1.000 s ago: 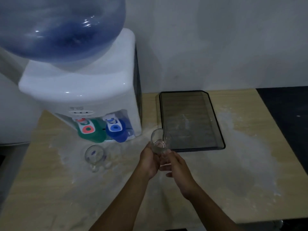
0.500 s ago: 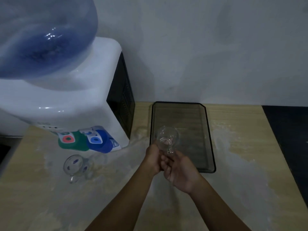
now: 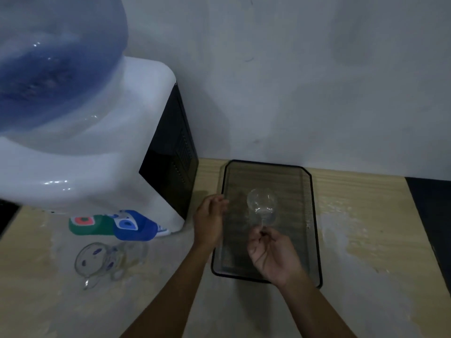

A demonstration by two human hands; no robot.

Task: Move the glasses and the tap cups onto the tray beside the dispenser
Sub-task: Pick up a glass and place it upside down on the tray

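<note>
A clear glass mug (image 3: pixel 263 206) hangs over the middle of the dark mesh tray (image 3: pixel 309 230); whether it touches the mesh I cannot tell. My right hand (image 3: pixel 273 254) pinches its handle from the near side. My left hand (image 3: pixel 210 222) is off the mug, fingers loosely apart, at the tray's left edge. A second clear mug with blue dots (image 3: pixel 97 261) stands on the table below the taps. A green cup with a red mark (image 3: pixel 87 224) and a blue cup (image 3: pixel 135 226) sit at the white dispenser's (image 3: pixel 92 167) taps.
The big blue water bottle (image 3: pixel 53 62) tops the dispenser at the left. A grey wall runs right behind the tray. The wooden table (image 3: pixel 366 240) has whitish stains, and its right edge drops to a dark floor (image 3: pixel 432 215).
The mug has moved forward and right, from the tray's near edge to over its middle. My left hand has let go and drawn aside to the left; my right hand alone holds the handle.
</note>
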